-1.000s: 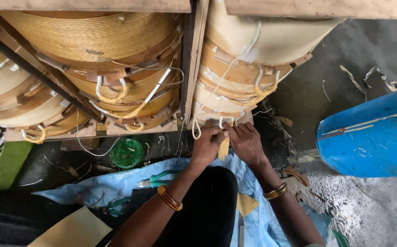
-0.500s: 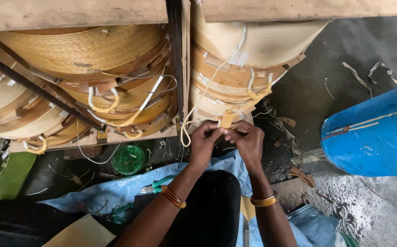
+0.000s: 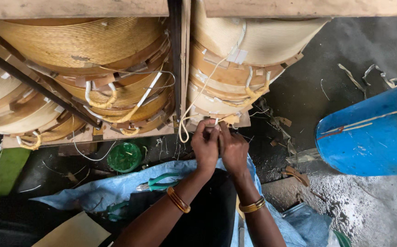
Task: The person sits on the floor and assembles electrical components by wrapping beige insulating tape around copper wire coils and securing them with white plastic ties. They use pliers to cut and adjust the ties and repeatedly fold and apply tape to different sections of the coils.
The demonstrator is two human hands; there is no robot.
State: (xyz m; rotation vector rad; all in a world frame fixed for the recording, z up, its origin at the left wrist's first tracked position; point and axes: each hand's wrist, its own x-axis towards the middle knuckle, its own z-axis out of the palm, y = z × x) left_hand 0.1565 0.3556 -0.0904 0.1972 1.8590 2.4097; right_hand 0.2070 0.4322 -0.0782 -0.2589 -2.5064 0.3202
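Your left hand (image 3: 206,147) and right hand (image 3: 233,148) meet side by side at the lower edge of the right-hand coil (image 3: 246,68) — fingers of both pinched shut on a pale lead strip (image 3: 229,120) where it leaves the winding. A cream cord (image 3: 185,122) loops down just left of your left hand. Green-handled pliers (image 3: 158,183) lie on the blue sheet (image 3: 116,187) (untouched, near your left wrist). A blue drum (image 3: 372,135) stands well to the right.
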